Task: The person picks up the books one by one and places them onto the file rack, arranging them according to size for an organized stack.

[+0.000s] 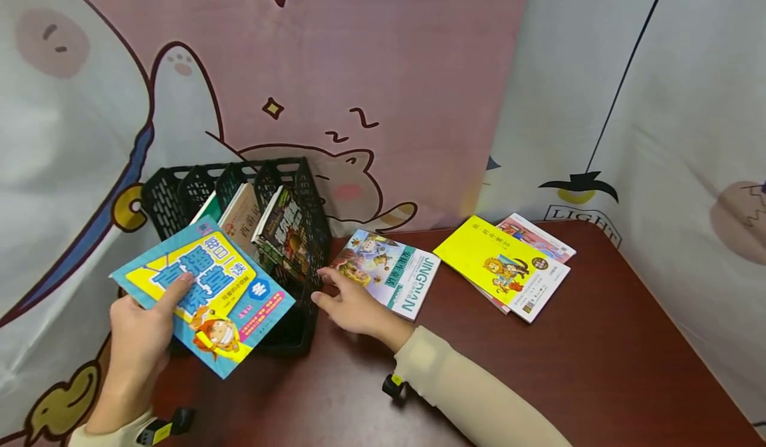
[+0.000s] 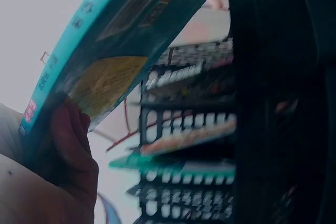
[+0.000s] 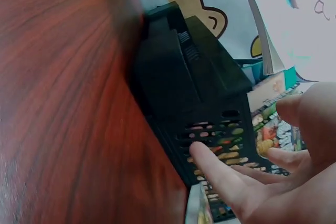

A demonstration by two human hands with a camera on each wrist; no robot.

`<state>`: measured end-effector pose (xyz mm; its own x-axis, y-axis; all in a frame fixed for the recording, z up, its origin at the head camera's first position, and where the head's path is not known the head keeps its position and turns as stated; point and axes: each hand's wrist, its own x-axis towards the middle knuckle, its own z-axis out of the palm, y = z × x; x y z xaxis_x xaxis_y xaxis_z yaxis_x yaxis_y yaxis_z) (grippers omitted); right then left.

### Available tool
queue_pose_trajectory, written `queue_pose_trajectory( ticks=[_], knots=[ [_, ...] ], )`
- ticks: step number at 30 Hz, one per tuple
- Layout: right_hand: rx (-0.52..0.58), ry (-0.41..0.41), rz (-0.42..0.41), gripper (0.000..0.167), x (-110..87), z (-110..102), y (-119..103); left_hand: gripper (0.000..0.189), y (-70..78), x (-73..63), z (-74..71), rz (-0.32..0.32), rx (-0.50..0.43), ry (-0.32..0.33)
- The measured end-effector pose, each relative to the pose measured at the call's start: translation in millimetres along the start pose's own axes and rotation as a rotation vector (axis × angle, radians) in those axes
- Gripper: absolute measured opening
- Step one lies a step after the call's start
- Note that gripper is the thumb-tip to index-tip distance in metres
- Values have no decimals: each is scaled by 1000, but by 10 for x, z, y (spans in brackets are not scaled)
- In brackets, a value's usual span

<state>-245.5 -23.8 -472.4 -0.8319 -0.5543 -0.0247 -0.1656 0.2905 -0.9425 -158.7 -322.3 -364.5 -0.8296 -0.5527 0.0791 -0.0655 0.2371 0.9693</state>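
Note:
My left hand (image 1: 140,330) grips a blue-and-yellow book (image 1: 257,287) by its lower left edge, thumb on the cover and fingers beneath. The book is raised in front of a black slotted book rack (image 1: 317,227) and hides part of it. In the left wrist view the book's teal spine (image 2: 65,45) and back show. My right hand (image 1: 353,307) is beside the rack's right wall, fingers loosely extended, with one fingertip right at the slotted side in the right wrist view. Nothing lies in its grasp. Behind it a fairy-tale book (image 1: 383,267) lies flat on the table.
Inside the rack lean a dark-covered book (image 1: 287,224), a tan book (image 1: 242,217) and a green one (image 1: 207,209), apart by dividers. A yellow book (image 1: 487,254) overlaps a pink book (image 1: 553,242) on the brown table (image 1: 574,374). A printed curtain (image 1: 407,88) hangs behind.

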Motion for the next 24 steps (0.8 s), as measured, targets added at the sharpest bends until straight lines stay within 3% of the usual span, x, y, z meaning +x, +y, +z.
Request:
queue_pose_trajectory(
  ticks=[5, 10, 16, 24],
  knots=[
    [-39, -33, 55, 62, 57, 125, 14, 52, 94, 55, -179, 38, -4, 102],
    [-38, -45, 85, 60, 71, 207, 55, 41, 174, 87, -204, 206, 62, 152],
    [82, -40, 95, 58, 79, 231, 70, 33, 302, 163, -148, 397, 57, 213],
    [-37, -4, 112, 70, 70, 244, 36, 30, 464, 273, 131, 618, 108, 309]
  ],
)
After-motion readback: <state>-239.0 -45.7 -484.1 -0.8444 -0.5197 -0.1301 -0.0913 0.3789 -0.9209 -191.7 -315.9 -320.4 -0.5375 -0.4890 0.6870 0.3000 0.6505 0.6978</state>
